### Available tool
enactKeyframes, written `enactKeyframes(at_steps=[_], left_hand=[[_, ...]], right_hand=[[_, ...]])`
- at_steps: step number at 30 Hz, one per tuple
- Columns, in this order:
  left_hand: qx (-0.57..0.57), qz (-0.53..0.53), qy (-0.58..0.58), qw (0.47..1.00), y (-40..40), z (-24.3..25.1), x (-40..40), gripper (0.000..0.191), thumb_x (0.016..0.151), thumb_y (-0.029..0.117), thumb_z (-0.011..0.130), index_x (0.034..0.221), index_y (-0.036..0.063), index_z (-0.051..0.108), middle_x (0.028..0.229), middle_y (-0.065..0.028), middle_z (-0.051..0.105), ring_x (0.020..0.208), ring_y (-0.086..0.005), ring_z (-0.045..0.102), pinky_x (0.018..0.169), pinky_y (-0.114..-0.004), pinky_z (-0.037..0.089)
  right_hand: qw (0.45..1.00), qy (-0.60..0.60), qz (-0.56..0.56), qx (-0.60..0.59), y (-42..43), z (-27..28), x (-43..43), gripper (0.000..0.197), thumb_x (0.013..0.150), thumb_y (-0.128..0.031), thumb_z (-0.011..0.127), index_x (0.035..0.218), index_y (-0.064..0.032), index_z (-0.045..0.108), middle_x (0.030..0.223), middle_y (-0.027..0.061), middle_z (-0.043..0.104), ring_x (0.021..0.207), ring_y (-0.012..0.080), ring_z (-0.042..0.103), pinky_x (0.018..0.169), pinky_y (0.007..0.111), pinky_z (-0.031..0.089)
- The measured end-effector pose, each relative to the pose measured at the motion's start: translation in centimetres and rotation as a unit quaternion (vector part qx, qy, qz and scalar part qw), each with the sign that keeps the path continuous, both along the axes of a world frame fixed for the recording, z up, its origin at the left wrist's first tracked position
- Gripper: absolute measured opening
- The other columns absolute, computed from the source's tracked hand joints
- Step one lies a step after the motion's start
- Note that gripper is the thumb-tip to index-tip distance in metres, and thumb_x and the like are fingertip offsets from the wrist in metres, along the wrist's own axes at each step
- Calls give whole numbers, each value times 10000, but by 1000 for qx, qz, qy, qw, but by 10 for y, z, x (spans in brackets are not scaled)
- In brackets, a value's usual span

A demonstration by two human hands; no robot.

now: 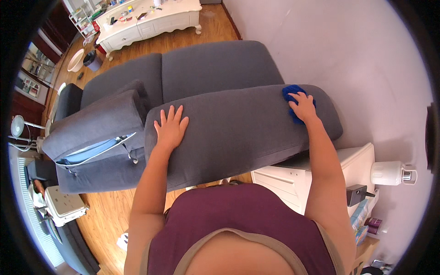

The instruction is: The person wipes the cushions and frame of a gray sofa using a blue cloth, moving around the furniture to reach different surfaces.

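Note:
Before me stretches a grey fabric sofa, seen from behind its back. Near the right end of the closer back cushion [233, 127], my right hand [303, 106] presses a crumpled blue cloth [297, 118] against the fabric. My left hand [170, 132] rests palm down on the left end of that same cushion, fingers spread and holding nothing. Left of it, another back cushion [92, 127] leans with its zipped cover partly undone, and light blue lining [92, 151] shows through the gap. Two seat cushions [216, 65] lie beyond.
A white cabinet [282, 182] stands close by my right arm, with a white canister [386, 173] near the wall. Across the wooden floor are a long white TV stand [154, 25], a waste bin [92, 61] and a basin [75, 60]. A white suitcase [65, 204] sits at left.

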State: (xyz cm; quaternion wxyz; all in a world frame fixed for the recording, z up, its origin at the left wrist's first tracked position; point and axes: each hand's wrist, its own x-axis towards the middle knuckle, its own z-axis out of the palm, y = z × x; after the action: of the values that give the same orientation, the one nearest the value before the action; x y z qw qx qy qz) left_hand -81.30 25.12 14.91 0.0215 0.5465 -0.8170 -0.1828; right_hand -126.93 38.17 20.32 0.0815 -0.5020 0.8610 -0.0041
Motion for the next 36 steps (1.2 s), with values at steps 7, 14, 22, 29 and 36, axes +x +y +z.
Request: enactKeyframes(at_steps=[7, 14, 22, 29, 36], left_hand=[[-94, 18, -40, 995, 46, -7, 7, 573, 960, 456, 389, 1465, 193, 328, 1529, -119, 255, 1410, -400, 182, 1081, -635, 169], [-89, 41, -14, 995, 48, -13, 14, 569, 951, 435, 417, 1454, 181, 343, 1539, -112, 232, 1423, -377, 152, 1098, -616, 144], [-81, 41, 19, 996, 52, -7, 21, 562, 944, 386, 452, 1449, 162, 350, 1533, -111, 253, 1421, -380, 158, 1097, -619, 137], [-98, 23, 25, 995, 60, -6, 11, 564, 937, 395, 458, 1443, 166, 358, 1521, -123, 269, 1415, -377, 178, 1100, -609, 140], [-81, 47, 23, 995, 56, -14, 14, 573, 910, 364, 508, 1433, 169, 376, 1525, -102, 267, 1425, -362, 154, 1111, -599, 114]], right_hand=[[985, 21, -126, -119, -11, 1, -39, 411, 818, -306, 572, 1180, -127, 645, 1189, 163, 615, 1087, 387, 558, 950, 458, 435], [953, -80, 290, -30, -69, 10, 250, 392, 795, -185, 611, 1185, -216, 626, 1177, 64, 583, 1099, 332, 489, 921, 458, 473], [935, -1, 353, -37, -57, 30, 178, 381, 744, -129, 682, 1116, -207, 683, 1227, 59, 597, 1068, 309, 527, 956, 412, 439], [999, -31, 8, -15, -65, -11, -17, 358, 789, -167, 576, 1128, -109, 679, 1052, 150, 684, 992, 295, 643, 902, 364, 479], [919, -166, 356, 32, -164, -24, 256, 306, 781, -244, 612, 1072, -214, 702, 1099, 71, 660, 1058, 337, 568, 928, 428, 466]])
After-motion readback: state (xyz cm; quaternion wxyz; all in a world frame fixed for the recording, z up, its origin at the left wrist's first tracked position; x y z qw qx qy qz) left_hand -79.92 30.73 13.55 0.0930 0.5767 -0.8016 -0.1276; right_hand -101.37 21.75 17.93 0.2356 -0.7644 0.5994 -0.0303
